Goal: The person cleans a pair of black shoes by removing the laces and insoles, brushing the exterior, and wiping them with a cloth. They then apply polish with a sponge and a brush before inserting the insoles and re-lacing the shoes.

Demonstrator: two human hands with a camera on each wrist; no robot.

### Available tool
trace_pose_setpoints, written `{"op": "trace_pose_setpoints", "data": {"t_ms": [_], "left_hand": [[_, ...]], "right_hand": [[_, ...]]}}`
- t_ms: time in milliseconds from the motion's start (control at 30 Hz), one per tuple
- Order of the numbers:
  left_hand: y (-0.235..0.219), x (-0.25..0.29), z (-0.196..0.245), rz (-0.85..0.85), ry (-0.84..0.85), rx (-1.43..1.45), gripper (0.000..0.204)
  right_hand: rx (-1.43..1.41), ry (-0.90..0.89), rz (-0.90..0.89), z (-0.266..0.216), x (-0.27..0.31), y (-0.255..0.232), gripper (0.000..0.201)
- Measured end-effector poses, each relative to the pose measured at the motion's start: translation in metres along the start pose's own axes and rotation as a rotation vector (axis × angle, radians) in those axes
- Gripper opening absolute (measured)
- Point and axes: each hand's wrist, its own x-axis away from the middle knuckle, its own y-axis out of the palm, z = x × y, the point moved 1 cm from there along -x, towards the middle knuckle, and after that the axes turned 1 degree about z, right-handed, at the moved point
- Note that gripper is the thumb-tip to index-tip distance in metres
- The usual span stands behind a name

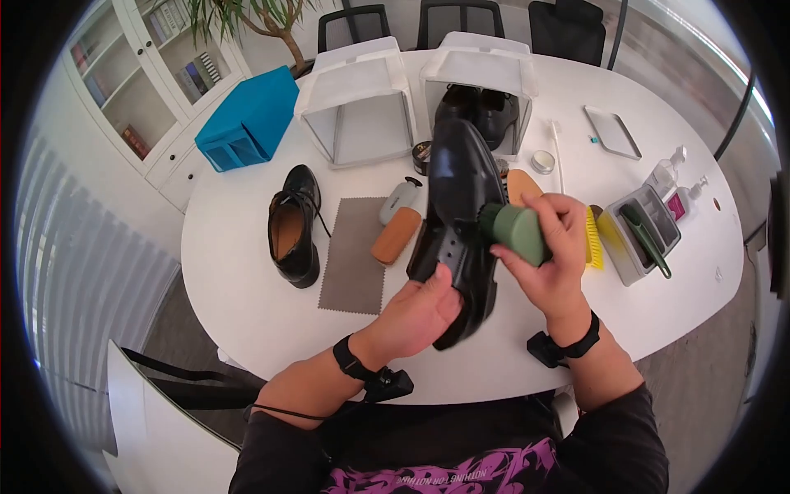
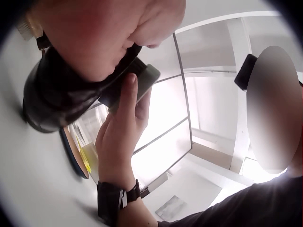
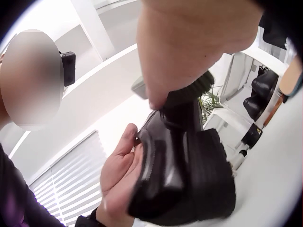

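Note:
In the head view a black leather shoe (image 1: 462, 177) is held up over the table, toe pointing away, with bare eyelets showing. My left hand (image 1: 415, 317) grips it near the opening, thumb on top. My right hand (image 1: 558, 255) holds a green-backed brush (image 1: 520, 234), its dark bristles against the shoe's side near the eyelets. The right wrist view shows the shoe's dark heel (image 3: 208, 175) and the left hand (image 3: 120, 175) supporting it from behind. The other black shoe (image 1: 295, 230), laced, stands to the left beside a grey cloth (image 1: 352, 276).
A brown block-shaped brush (image 1: 397, 235) and a grey bottle (image 1: 401, 200) lie by the cloth. Behind stand two clear-fronted boxes, one (image 1: 510, 70) containing black shoes, and a blue box (image 1: 248, 123). At right are a grey caddy (image 1: 646, 239), pump bottles (image 1: 683, 198) and a round tin (image 1: 543, 161).

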Motion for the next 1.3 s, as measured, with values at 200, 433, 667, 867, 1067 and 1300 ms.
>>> {"op": "trace_pose_setpoints", "data": {"t_ms": [200, 433, 667, 867, 1067, 1300], "left_hand": [[0.008, -0.005, 0.021, -0.110, 0.039, -0.053, 0.068], [0.025, 0.011, 0.004, -0.136, -0.093, -0.199, 0.046], [-0.018, -0.001, 0.026, -0.095, -0.091, -0.124, 0.055], [0.026, 0.009, 0.001, -0.059, -0.128, -0.266, 0.065], [-0.005, -0.010, 0.019, -0.143, -0.050, 0.017, 0.066], [-0.011, -0.004, 0.001, -0.139, -0.132, -0.142, 0.061]], "right_hand": [[-0.312, -0.194, -0.408, -0.008, -0.004, -0.002, 0.065], [-0.129, 0.091, 0.064, 0.019, -0.007, -0.018, 0.080], [-0.245, -0.367, -0.437, -0.025, 0.001, 0.002, 0.066], [-0.056, 0.130, 0.113, -0.002, -0.014, -0.013, 0.069], [-0.348, -0.192, -0.389, -0.008, -0.007, -0.001, 0.070], [-0.111, -0.019, -0.061, -0.001, -0.008, -0.002, 0.073]]}}
